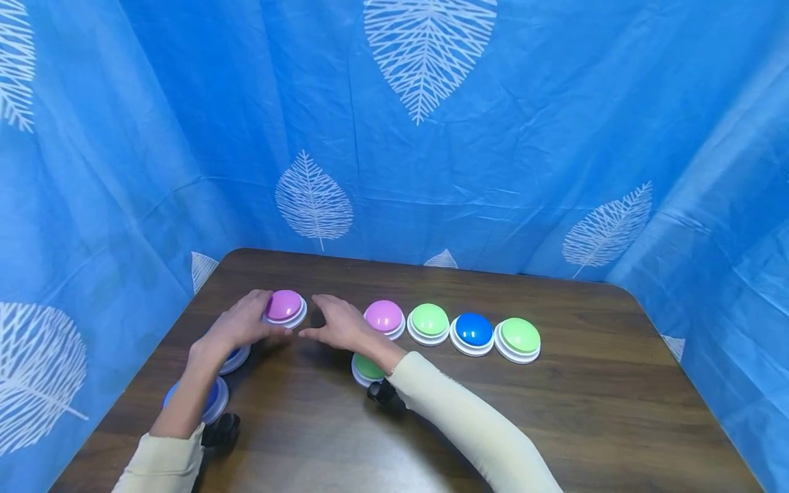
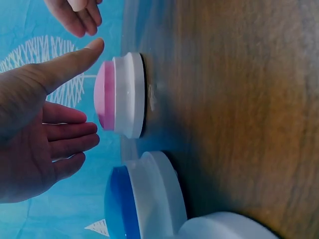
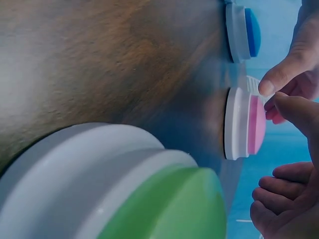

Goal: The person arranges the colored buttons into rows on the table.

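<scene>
At the far left of the table, a pink dome button [image 1: 283, 305] on a white base sits between both hands. My left hand [image 1: 242, 323] is at its left side, fingers extended and thumb apart, holding nothing. Opposite it, my right hand [image 1: 342, 327] hovers to the button's right with a gap between, its fingers loosely spread and empty. In the left wrist view the left fingers [image 2: 75, 137] reach toward the pink dome. The right wrist view has a green button [image 3: 174, 209] up close, below the right wrist.
Two blue buttons [image 1: 216, 397] lie partly hidden under the left forearm. Right of the right hand runs a row: pink button [image 1: 383, 316], green button [image 1: 429, 320], blue button [image 1: 473, 330], another green button [image 1: 519, 337]. Blue leaf-patterned cloth [image 1: 493, 171] borders the brown wooden table [image 1: 585, 397].
</scene>
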`<state>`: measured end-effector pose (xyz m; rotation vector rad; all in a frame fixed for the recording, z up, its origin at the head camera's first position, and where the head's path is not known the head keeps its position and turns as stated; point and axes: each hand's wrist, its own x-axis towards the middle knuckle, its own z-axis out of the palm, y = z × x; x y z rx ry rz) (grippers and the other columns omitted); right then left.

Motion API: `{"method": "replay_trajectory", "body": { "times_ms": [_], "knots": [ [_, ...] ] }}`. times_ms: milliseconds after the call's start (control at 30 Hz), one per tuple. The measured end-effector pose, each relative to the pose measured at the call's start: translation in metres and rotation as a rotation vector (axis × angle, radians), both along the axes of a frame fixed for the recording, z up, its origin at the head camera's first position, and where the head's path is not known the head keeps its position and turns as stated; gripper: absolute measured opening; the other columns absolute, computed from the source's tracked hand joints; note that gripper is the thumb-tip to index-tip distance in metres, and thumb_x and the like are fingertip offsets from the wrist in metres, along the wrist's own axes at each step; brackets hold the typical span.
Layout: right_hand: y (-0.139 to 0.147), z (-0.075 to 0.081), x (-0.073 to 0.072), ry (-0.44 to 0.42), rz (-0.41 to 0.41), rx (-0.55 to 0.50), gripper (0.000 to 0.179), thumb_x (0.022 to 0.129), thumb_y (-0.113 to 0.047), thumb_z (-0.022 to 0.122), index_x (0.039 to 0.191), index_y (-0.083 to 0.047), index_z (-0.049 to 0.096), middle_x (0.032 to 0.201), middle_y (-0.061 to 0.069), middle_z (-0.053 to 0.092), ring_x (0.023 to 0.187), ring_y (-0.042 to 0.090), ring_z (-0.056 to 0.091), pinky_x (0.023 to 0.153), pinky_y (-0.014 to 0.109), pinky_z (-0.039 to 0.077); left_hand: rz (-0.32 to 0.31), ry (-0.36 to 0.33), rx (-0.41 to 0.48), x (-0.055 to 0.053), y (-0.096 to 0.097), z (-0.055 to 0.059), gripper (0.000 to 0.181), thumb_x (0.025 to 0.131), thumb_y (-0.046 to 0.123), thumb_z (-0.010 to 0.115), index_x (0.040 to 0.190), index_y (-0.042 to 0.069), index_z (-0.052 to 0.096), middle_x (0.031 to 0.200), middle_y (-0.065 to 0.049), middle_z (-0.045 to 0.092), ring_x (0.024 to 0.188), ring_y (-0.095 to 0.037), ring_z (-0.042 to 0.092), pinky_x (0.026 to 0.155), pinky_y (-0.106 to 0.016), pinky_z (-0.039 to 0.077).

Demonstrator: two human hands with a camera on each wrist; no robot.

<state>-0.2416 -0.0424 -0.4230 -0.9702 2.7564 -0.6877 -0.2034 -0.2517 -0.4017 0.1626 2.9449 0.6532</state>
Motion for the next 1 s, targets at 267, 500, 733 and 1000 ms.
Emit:
{"method": "replay_trajectory", "body": {
  "times_ms": [267, 500, 733, 1000],
  "knots": [
    [-0.015, -0.006, -0.01, -0.036, -0.03, 0.031, 0.076, 0.089, -0.045, 0.073, 0.147, -0.006, 0.045, 0.148, 0.009, 0.048, 0.136, 0.021, 0.044, 0.109, 0.035, 0.038, 0.02, -0.09, -0.012, -0.006, -0.009, -0.003, 0.09, 0.078, 0.038, 0.084, 0.138, -0.013, 0.04, 0.129, -0.034, 0.048, 0.118, -0.049, 0.047, 0.096, -0.068, 0.04],
    [-0.025, -0.011, -0.013, -0.06, -0.027, 0.037, 0.075, 0.088, -0.043, 0.074, 0.146, -0.006, 0.046, 0.145, 0.009, 0.051, 0.135, 0.02, 0.046, 0.109, 0.035, 0.038, 0.032, -0.122, -0.01, -0.008, -0.015, -0.006, 0.092, 0.078, 0.042, 0.083, 0.139, -0.012, 0.04, 0.131, -0.034, 0.048, 0.12, -0.05, 0.046, 0.097, -0.068, 0.039],
    [-0.033, -0.018, -0.014, -0.051, -0.028, 0.054, 0.073, 0.086, -0.044, 0.076, 0.144, -0.008, 0.049, 0.14, 0.007, 0.055, 0.129, 0.018, 0.051, 0.105, 0.032, 0.042, 0.028, -0.156, -0.01, -0.012, -0.019, -0.011, 0.092, 0.078, 0.044, 0.082, 0.139, -0.012, 0.04, 0.132, -0.035, 0.047, 0.122, -0.051, 0.045, 0.098, -0.069, 0.038],
    [-0.042, -0.021, -0.015, -0.062, -0.068, 0.033, 0.068, 0.086, -0.044, 0.076, 0.141, -0.013, 0.052, 0.134, 0.003, 0.059, 0.124, 0.015, 0.053, 0.103, 0.032, 0.044, 0.014, -0.161, -0.002, -0.017, -0.021, -0.013, 0.091, 0.078, 0.044, 0.082, 0.138, -0.01, 0.042, 0.13, -0.034, 0.049, 0.121, -0.051, 0.046, 0.097, -0.07, 0.037]
  ]
}}
